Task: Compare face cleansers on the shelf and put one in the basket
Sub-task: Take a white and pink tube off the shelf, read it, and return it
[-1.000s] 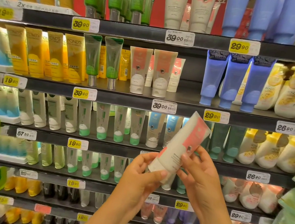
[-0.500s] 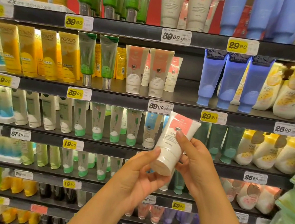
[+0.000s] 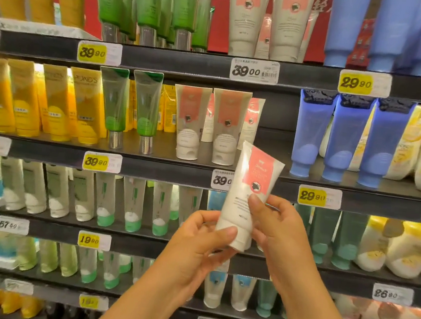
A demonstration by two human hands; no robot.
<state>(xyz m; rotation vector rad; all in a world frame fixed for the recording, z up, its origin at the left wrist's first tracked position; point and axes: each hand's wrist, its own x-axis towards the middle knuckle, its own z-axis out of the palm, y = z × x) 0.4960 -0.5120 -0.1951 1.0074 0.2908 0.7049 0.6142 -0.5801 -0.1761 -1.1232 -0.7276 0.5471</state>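
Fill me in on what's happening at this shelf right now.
A person stands at a store shelf of face cleansers and holds one up with both hands. The left hand grips the cap end of a white tube with a pink label, and the right hand pinches its middle. The tube is cap down, tilted slightly, label facing the camera. Matching tubes stand on the shelf behind it. No basket is in view.

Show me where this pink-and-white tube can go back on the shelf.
A bare patch of shelf lies between the pink-and-white tubes and the blue tubes, just behind the held tube. Left of that, the green tubes and yellow tubes stand packed side by side.
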